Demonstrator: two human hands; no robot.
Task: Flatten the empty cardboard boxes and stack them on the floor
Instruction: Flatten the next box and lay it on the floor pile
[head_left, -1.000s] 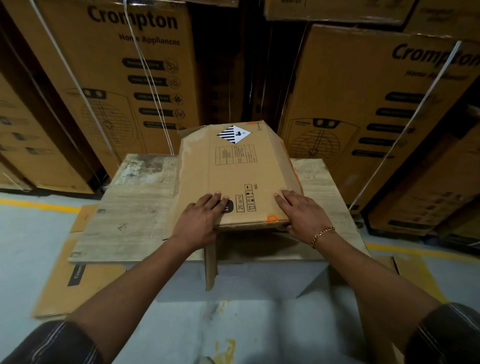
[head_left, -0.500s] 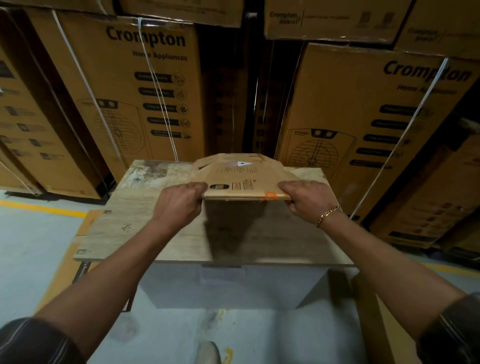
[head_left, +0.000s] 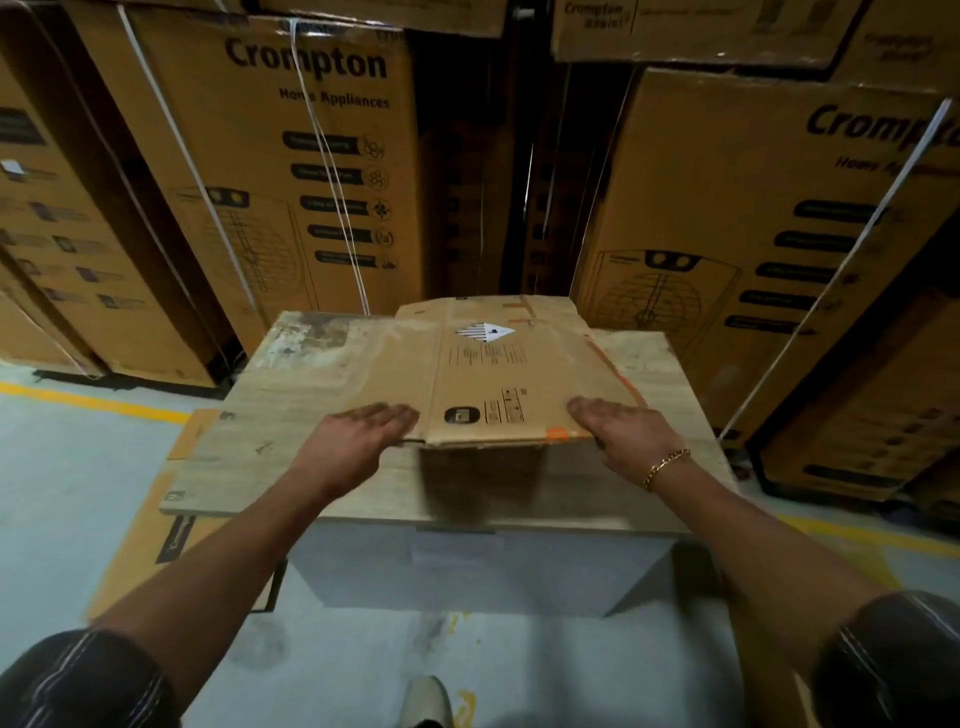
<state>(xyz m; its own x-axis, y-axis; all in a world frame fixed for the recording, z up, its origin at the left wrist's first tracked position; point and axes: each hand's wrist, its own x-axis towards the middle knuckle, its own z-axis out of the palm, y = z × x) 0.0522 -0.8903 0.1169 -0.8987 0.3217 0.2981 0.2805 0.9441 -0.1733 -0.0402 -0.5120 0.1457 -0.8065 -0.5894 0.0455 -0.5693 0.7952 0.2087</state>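
A flattened brown cardboard box (head_left: 498, 374) with a striped diamond label lies across the wooden tabletop (head_left: 260, 441). Its near edge is raised a little and casts a shadow on the wood. My left hand (head_left: 363, 428) holds the near left corner with fingers laid over the top. My right hand (head_left: 618, 426), a gold bracelet on its wrist, holds the near right corner the same way. Both thumbs are hidden under the cardboard.
Flattened cardboard (head_left: 140, 535) lies on the grey floor to the left, partly under the table. Tall strapped Crompton cartons (head_left: 311, 171) wall off the back and right (head_left: 753, 249). A yellow floor line (head_left: 93, 402) runs at left. My shoe (head_left: 426, 701) shows below.
The box was pressed flat on the table, then lifted by its near edge. Now it has tipped back down, its far end on the tabletop and its printed face showing.
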